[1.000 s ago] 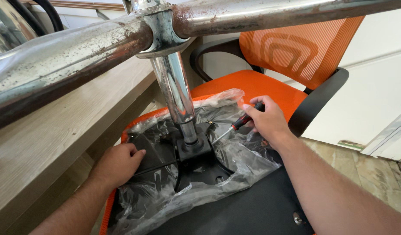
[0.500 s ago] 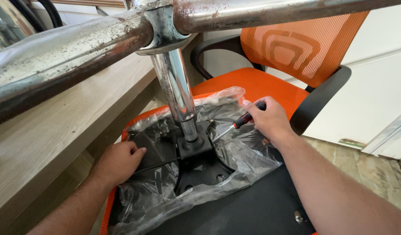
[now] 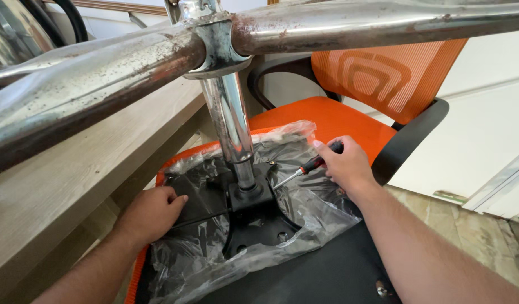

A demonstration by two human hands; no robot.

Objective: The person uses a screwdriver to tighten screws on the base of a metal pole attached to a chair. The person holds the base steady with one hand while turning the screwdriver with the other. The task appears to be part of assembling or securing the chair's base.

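Two hands work on an upturned chair seat. The right hand (image 3: 343,166) is closed around the red-and-black handle of a screwdriver (image 3: 307,169), whose tip points down and to the left at a fastener on the black mounting plate (image 3: 254,222), just beside the chrome gas-lift column (image 3: 231,126). The left hand (image 3: 150,211) lies knuckles up on the crumpled clear plastic wrap (image 3: 316,205) to the left of the plate, fingers curled loosely, apparently steadying the seat; whether it pinches the thin black lever beside it cannot be told. The plate sits between the two hands, with the rusted chrome base arms (image 3: 102,84) spreading overhead. Beyond the right hand stands a second orange mesh-backed chair (image 3: 377,79).

Judgement: the step in hand is work on a plate screw. The next move calls for seating the tip squarely in the screw head, with downward pressure kept while turning and the plastic held clear.
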